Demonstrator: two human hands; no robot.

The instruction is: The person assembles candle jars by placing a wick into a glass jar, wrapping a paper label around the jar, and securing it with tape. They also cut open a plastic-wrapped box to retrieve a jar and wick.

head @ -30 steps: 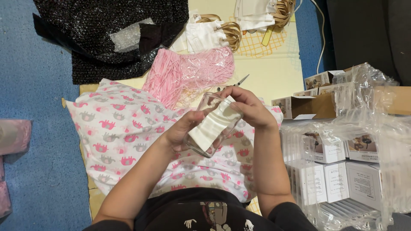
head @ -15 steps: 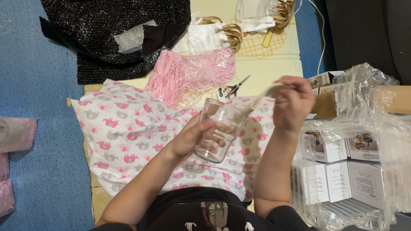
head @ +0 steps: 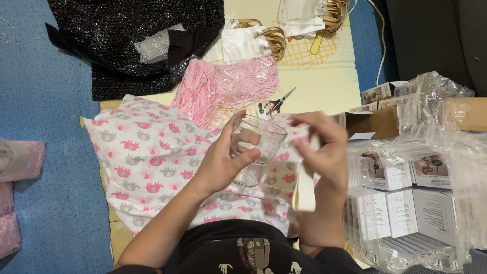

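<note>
My left hand grips a clear glass tumbler, tilted with its mouth toward the upper right, above a white pillow with pink and grey elephants. My right hand sits just right of the glass and pinches a long white strip of paper or card that hangs down from its fingers. The glass looks empty inside.
A bag of pink shredded paper and small scissors lie beyond the pillow. Black sparkly fabric is at the back left. At the right, an open cardboard box and clear plastic wrap holding several white boxes.
The white strip was against the glass; my right hand pulled it out to the right and then brought it down beside the glass. My left hand has kept the glass.
</note>
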